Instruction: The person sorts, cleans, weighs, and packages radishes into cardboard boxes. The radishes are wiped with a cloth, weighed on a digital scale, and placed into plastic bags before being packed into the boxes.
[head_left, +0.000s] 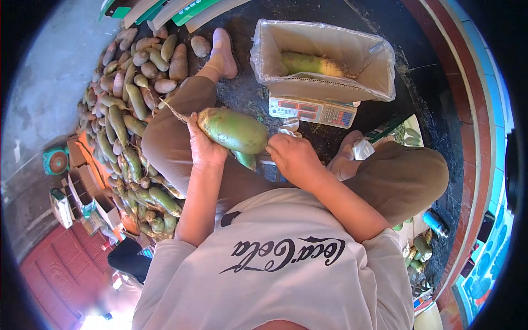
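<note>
A large green radish [234,130] with a thin root hangs across my lap, its root end pointing up and left. My left hand [204,144] is wrapped round the root end from below. At the other end, my right hand [292,157] has its fingers pressed together, holding a crumpled whitish piece [290,127] that sticks out above the knuckles. Another green radish [245,160] shows partly beneath the held one. Ahead, an open carton [324,87] lined with clear plastic rests on a digital scale [312,111]; one green radish [313,64] lies inside it.
A big pile of green and reddish radishes [135,126] covers the floor at the left. Cardboard boxes [91,190] stand beyond it. More radishes [421,250] and a blue can [435,224] lie at the right. Flattened printed cartons [192,11] are at the top.
</note>
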Available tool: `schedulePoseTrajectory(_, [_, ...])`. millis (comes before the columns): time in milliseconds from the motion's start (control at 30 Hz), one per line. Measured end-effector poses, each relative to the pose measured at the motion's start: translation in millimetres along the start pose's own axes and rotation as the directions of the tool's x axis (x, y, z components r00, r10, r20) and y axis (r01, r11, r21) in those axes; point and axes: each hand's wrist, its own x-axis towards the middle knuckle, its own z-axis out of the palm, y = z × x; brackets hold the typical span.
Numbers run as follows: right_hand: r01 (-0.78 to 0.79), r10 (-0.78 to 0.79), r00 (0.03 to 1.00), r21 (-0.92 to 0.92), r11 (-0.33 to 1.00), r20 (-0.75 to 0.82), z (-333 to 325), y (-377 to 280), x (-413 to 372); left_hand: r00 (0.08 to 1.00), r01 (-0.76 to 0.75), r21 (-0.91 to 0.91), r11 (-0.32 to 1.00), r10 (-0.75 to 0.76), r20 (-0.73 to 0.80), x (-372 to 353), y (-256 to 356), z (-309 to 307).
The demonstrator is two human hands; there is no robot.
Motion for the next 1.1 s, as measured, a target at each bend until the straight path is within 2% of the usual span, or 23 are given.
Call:
schedulePoseTrajectory(67, [-0.178, 0.173, 0.984, 0.285, 0.942, 0.044, 4.1, -0.6, -0.1, 1.000, -0.005, -0.024, 1.000, 0.006, 0.020, -0.3, 0.7, 2.3])
schedulePoseTrajectory(167, [-0.218, 0.131, 0.912, 0.189, 0.957, 0.388, 7.8, -0.2, -11.4, 0.994, 0.081, -0.079, 0.994, -0.074, 0.081, -0.1, 6.3, 3.9])
schedulePoseTrajectory(267, [-0.178, 0.160, 0.945, 0.037, 0.983, 0.287, -3.4, 2.0, -15.9, 0.997, 0.064, -0.067, 0.996, -0.061, 0.048, -0.8, 10.7, 3.2])
schedulePoseTrajectory(367, [-0.281, 0.276, 0.955, 0.033, 0.959, 0.110, -16.8, -11.2, -4.1, 0.997, 0.069, -0.051, 0.996, -0.066, 0.040, -1.6, 9.4, -2.9])
schedulePoseTrajectory(467, [-0.050, 0.053, 0.983, 0.025, 0.998, -0.177, -2.8, -7.6, 1.8, 0.998, 0.063, -0.042, 0.997, -0.064, -0.011, -4.9, 3.9, -2.7])
schedulePoseTrajectory(567, [-0.169, 0.168, 0.986, 0.031, 0.985, 0.018, 0.0, -6.0, 4.6, 0.999, 0.038, -0.033, 0.999, -0.038, 0.000, -5.5, 2.4, -3.8])
schedulePoseTrajectory(667, [-0.227, 0.211, 0.974, 0.273, 0.935, 0.087, -0.2, -6.7, 4.6, 0.999, 0.033, -0.039, 0.999, -0.033, 0.006, -6.6, 3.3, -1.7])
schedulePoseTrajectory(767, [-0.251, 0.141, 0.928, 0.295, 0.922, 0.346, -2.0, -1.7, 0.3, 1.000, 0.017, -0.027, 0.999, -0.018, -0.022, -4.7, 5.9, 2.6])
schedulePoseTrajectory(833, [0.002, 0.008, 0.933, -0.027, 1.000, 0.359, 4.0, 19.7, -18.6, 1.000, 0.000, 0.010, 1.000, 0.000, 0.000, -7.3, 11.1, 8.6])
schedulePoseTrajectory(867, [0.138, -0.057, 0.923, -0.190, 0.972, 0.381, -2.0, 21.9, -22.2, 1.000, -0.012, 0.025, 1.000, 0.012, 0.015, -7.1, 13.2, 11.5])
schedulePoseTrajectory(900, [0.117, 0.115, 0.855, -0.405, 0.907, 0.505, -9.2, 23.3, -26.1, 0.998, -0.055, 0.083, 0.995, 0.053, 0.023, -6.7, 13.7, 11.4])
schedulePoseTrajectory(967, [-0.131, 0.247, 0.877, -0.289, 0.948, 0.412, -25.6, 10.2, -15.0, 0.990, -0.143, 0.196, 0.970, 0.138, 0.041, -8.1, 13.3, 9.1])
schedulePoseTrajectory(1000, [-0.254, 0.321, 0.872, -0.219, 0.942, 0.370, -35.3, -1.2, -7.8, 0.988, -0.147, 0.220, 0.964, 0.134, 0.071, -12.7, 12.1, 10.2])
schedulePoseTrajectory(1100, [-0.115, 0.113, 0.993, 0.083, 0.990, 0.031, -43.5, -20.7, 2.6, 0.971, -0.154, 0.295, 0.943, 0.089, 0.221, -32.8, 6.6, 21.5])
